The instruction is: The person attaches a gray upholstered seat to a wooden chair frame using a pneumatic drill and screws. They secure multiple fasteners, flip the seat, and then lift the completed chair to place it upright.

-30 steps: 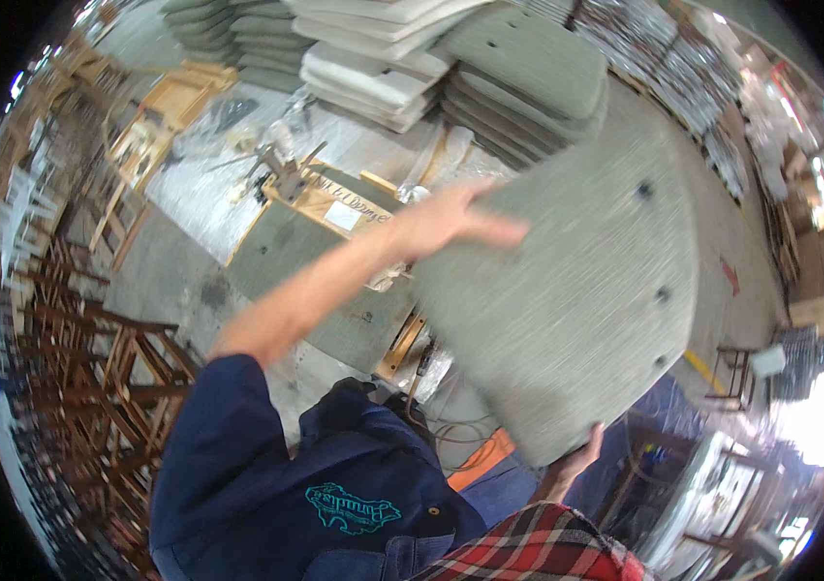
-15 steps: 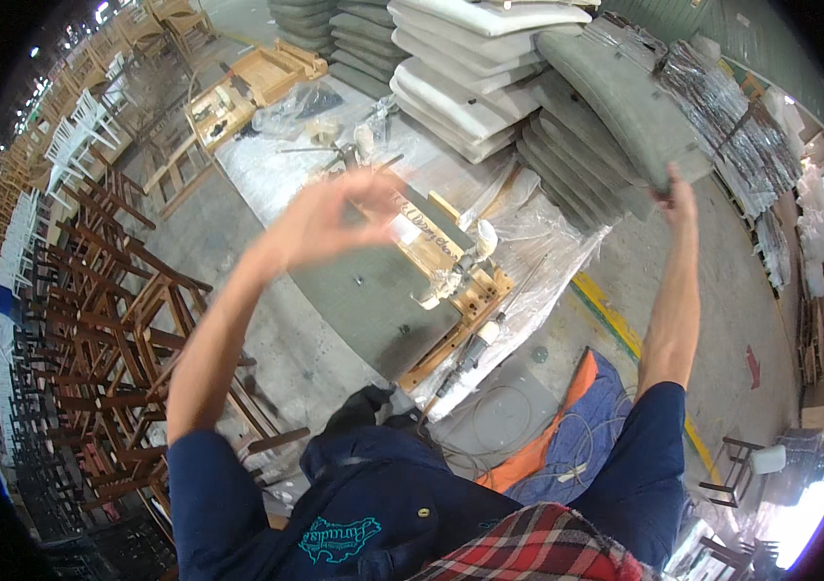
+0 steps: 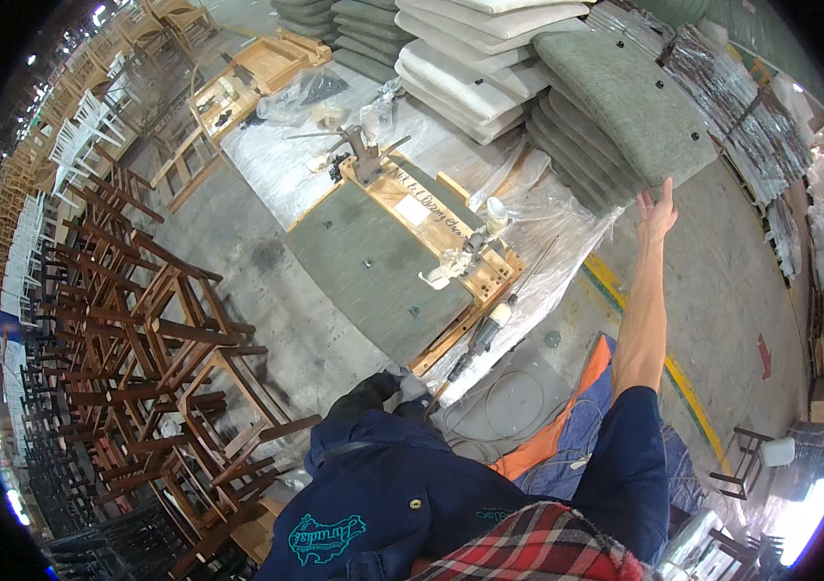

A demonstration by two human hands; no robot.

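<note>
My right hand [image 3: 659, 211] is at the near corner of a grey-green padded panel [image 3: 615, 107], with its fingers stretched out at the edge. The panel rests slightly curved on top of a stack of similar grey panels [image 3: 576, 160], and small black fittings show on its upper face. My left hand is out of the picture. In front of me, a flat grey-green panel [image 3: 358, 266] lies on the table against a wooden jig [image 3: 421, 228]. Metal clamps [image 3: 460, 261] with whitish wrapped parts are mounted on the jig.
A power tool [image 3: 480, 334] lies at the table's near right edge. Pale panels [image 3: 475, 82] are stacked at the back. Brown wooden chair frames [image 3: 170, 329] crowd the left. An orange and blue cloth [image 3: 567, 416] and a looped hose lie on the floor. Plastic-wrapped stacks [image 3: 712, 82] stand far right.
The grey panel by my right hand has settled down onto the stack, and my right fingers have loosened. My left hand, earlier above the jig, has left the view.
</note>
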